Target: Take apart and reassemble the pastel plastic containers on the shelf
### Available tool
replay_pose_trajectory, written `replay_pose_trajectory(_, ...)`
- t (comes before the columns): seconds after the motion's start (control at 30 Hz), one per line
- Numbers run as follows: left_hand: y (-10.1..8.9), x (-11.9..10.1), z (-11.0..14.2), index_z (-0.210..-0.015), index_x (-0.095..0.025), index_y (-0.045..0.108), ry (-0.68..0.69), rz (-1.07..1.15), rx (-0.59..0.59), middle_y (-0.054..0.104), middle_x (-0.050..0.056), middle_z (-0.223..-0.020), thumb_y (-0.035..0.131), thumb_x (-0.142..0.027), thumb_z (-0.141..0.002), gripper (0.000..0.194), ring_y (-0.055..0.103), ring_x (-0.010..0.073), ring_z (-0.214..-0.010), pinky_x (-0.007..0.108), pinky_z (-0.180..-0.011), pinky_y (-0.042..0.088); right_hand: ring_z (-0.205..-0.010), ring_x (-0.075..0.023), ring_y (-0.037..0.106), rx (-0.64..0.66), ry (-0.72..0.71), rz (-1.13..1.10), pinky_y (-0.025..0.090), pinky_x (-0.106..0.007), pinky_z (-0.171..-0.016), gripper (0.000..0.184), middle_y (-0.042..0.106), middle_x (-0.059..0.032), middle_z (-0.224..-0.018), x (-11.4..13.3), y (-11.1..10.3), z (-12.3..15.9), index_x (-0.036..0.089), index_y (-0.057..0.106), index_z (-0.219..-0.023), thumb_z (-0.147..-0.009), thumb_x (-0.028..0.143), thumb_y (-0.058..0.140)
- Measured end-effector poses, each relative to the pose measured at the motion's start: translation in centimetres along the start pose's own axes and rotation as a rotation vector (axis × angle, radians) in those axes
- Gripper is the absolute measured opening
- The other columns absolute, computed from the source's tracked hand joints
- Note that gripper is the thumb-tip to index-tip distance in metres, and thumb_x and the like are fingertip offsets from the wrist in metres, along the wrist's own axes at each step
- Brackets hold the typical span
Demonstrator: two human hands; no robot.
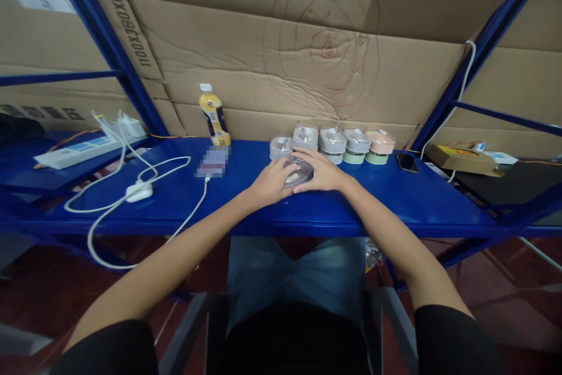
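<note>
A small grey plastic case (302, 174) with a see-through lid is between my hands at the front of the blue shelf. My left hand (273, 182) is wrapped round its left side, with fingers over the top. My right hand (324, 172) grips the opposite side, its fingers curving over the far edge. Just behind stands a row of similar cases: a grey case (281, 147) at the left, another grey case (305, 136) partly behind my right fingers, and stacked ones further right. The row ends with a pink case (380, 141) on a green one.
At the left are a yellow drink bottle (214, 117), a blurred-out flat item (213, 162) with a white cable, a white plug adapter (139, 191) and a power strip (88, 150). At the right lie a dark phone (407, 162) and an open carton (465, 161). Cardboard (211, 41) backs the shelf.
</note>
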State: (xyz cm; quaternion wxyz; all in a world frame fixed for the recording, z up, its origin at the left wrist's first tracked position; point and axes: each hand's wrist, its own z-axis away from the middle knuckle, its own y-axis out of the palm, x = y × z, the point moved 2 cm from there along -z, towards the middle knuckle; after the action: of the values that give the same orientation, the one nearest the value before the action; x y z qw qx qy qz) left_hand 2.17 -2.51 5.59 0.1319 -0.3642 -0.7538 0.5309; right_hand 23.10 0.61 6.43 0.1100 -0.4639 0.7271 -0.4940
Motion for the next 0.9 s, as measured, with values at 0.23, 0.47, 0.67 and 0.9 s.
replay_pose_trajectory(0.23, 3.4, 4.2, -4.8, -0.137, -0.02, 0.057, 0.211, 0.56, -0.015, 0.068, 0.018, -0.14, 0.1, -0.057, -0.062, 0.094, 0.068, 0.0425, -0.131, 0.06, -0.115, 0.054, -0.151, -0.0492, 0.058, 0.129, 0.125, 0.074, 0.049, -0.065, -0.124, 0.126, 0.06, -0.0231, -0.165, -1.6, -0.2, 1.5, 0.02, 0.048, -0.169, -0.067, 0.077, 0.096)
replay_pose_trajectory(0.47, 5.4, 4.0, -3.9, -0.16, -0.019, 0.044, 0.215, 0.635, -0.02, 0.061, 0.025, -0.159, 0.1, -0.06, -0.067, 0.116, 0.062, 0.0464, -0.146, 0.064, -0.124, 0.048, -0.149, -0.0459, 0.061, 0.1, 0.151, 0.06, 0.05, -0.063, -0.123, 0.106, 0.066, -0.0186, -0.16, -1.2, -0.6, 2.4, 0.023, 0.059, -0.162, -0.073, 0.068, 0.096)
replay_pose_trajectory(0.67, 5.0, 4.4, -3.2, -0.17, -0.02, 0.039, 0.169, 0.573, -0.047, 0.059, 0.024, -0.16, 0.099, -0.065, -0.069, 0.126, 0.059, 0.0462, -0.148, 0.066, -0.124, 0.047, -0.129, -0.0358, 0.073, -0.014, 0.23, -0.171, 0.058, -0.055, -0.113, 0.078, 0.076, -0.0131, -0.143, -2.3, -2.3, 2.4, 0.022, 0.069, -0.146, -0.082, 0.064, 0.088)
replay_pose_trajectory(0.9, 3.7, 2.9, -2.3, -0.135, -0.029, 0.082, 0.241, 0.384, 0.05, 0.067, 0.014, -0.135, 0.079, -0.059, -0.095, 0.051, 0.064, 0.0377, -0.138, 0.06, -0.125, 0.047, -0.122, -0.0365, 0.073, -0.245, 0.486, -0.191, 0.06, -0.06, -0.108, 0.066, 0.078, -0.0114, -0.131, -6.1, -6.1, 4.0, 0.026, 0.07, -0.138, -0.094, 0.075, 0.068)
